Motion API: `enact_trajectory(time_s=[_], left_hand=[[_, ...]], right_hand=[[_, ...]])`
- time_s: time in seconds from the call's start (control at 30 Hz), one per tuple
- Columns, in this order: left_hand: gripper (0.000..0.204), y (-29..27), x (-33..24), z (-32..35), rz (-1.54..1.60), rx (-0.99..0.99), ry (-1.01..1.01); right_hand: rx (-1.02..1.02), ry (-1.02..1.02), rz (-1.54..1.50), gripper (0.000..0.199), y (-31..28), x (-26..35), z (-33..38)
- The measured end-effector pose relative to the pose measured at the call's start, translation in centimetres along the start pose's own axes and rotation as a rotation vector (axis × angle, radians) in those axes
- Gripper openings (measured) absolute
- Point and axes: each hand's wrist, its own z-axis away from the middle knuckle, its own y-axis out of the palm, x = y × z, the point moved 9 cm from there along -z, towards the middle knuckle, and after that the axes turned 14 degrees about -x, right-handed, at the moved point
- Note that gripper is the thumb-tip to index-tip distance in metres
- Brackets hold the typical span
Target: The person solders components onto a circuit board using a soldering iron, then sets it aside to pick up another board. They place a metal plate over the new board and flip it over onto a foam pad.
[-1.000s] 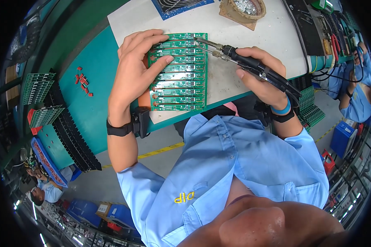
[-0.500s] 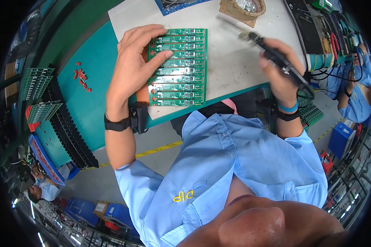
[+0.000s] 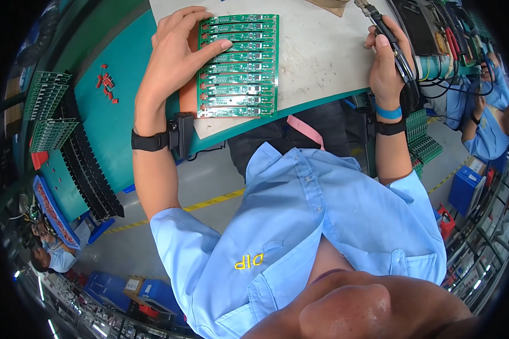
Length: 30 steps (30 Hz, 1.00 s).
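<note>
A green circuit board panel point(image 3: 240, 68), made of several narrow strips side by side, lies on the pale work sheet. My left hand point(image 3: 178, 52) rests along its left edge, thumb stretched over the strips and fingers spread near the far left corner. An orange-brown piece point(image 3: 188, 97) shows partly beneath that hand and the panel's left side. To the right, apart from the panel, my right hand point(image 3: 385, 68) is closed around the black handle of a soldering iron point(image 3: 400, 63). The iron points away from me, and its tip is cut off by the top of the picture.
Small red parts point(image 3: 107, 85) lie on the green mat point(image 3: 124, 107) at left. Beyond them are a black slotted strip point(image 3: 87, 164) and upright green boards point(image 3: 51, 133). Pliers point(image 3: 451, 42) and cables lie at right. More green boards point(image 3: 421, 141) sit below. Co-workers are at both sides.
The right hand has drawn the soldering iron to the right, and the iron now stands more upright. The whole view has shifted, so panel and left hand appear higher; the left hand keeps its place.
</note>
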Motion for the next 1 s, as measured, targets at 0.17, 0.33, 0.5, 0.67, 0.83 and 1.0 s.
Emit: enact_trajectory(time_s=[0.17, 0.33, 0.5, 0.67, 0.83, 1.0], left_hand=[[0.057, -0.6, 0.9, 0.1, 0.203, -0.046, -0.122], [0.054, -2.9, -0.8, -0.8, 0.211, -0.114, -0.096], [0.042, -0.6, 1.5, 0.9, 0.886, -0.003, -0.523], [0.038, -5.1, -0.4, 0.2, 0.837, -0.086, -0.567], [0.035, -13.6, 9.5, 1.0, 0.568, -0.395, -0.717], [0.044, -14.4, 21.8, -2.2, 0.527, -0.528, -0.832]], right_hand=[[-0.01, -0.032, 0.005, 0.041, 0.6, 0.2, 0.0], [-0.026, -0.045, 0.083, 0.039, 0.9, 1.6, -0.3], [-0.05, -0.045, 0.172, 0.036, 1.9, 1.5, 0.0], [-0.111, 0.022, 0.125, 0.034, 0.6, 2.2, 0.1], [-0.089, 0.056, 0.058, 0.035, 0.8, 2.9, 0.4], [-0.109, -0.036, 0.044, 0.034, 0.3, 2.9, 0.3]])
